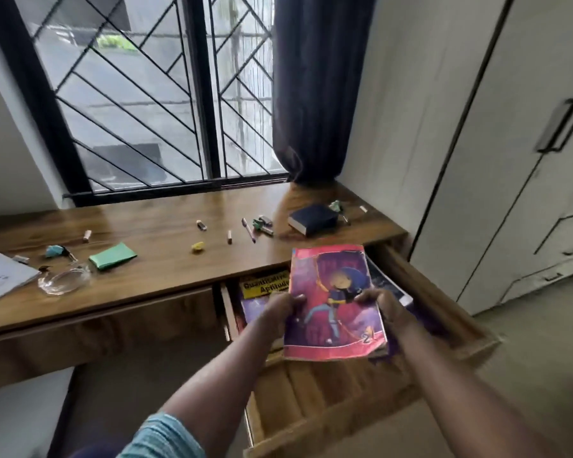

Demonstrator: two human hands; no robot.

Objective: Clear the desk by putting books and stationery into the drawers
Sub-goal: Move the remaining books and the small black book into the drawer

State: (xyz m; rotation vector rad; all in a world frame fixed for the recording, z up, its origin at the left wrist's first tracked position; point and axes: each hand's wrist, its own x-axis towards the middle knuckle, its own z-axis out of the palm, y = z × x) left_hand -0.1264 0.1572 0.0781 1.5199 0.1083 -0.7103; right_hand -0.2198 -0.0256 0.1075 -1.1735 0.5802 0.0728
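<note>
We see both hands holding a pink picture book (331, 302) over the open drawer (440, 292), which is pulled out under the right part of the wooden surface (166, 259). Left hand (283, 307) grips the book's left edge, fingers (297, 298) curled onto the cover. Right hand (382, 304) grips the right edge, curled the same way.

Book is tilted, bottom edge toward the camera, above the drawer's contents; we can't tell if it touches them. In the drawer: a yellow-covered book (262, 285) at the left and a dark book (387, 282) poking out at the right behind the pink one.

On the surface:
- a thick dark blue book (313, 218) near the right end
- pens (249, 230) and small bits just left of it
- a yellow eraser (197, 247)
- a green pad (112, 256)
- a glass dish (63, 280)
- white paper (0, 276) at the far left

Behind is a grilled window (129, 94) with a dark curtain (311, 94); a white wardrobe (510, 160) stands at right.
</note>
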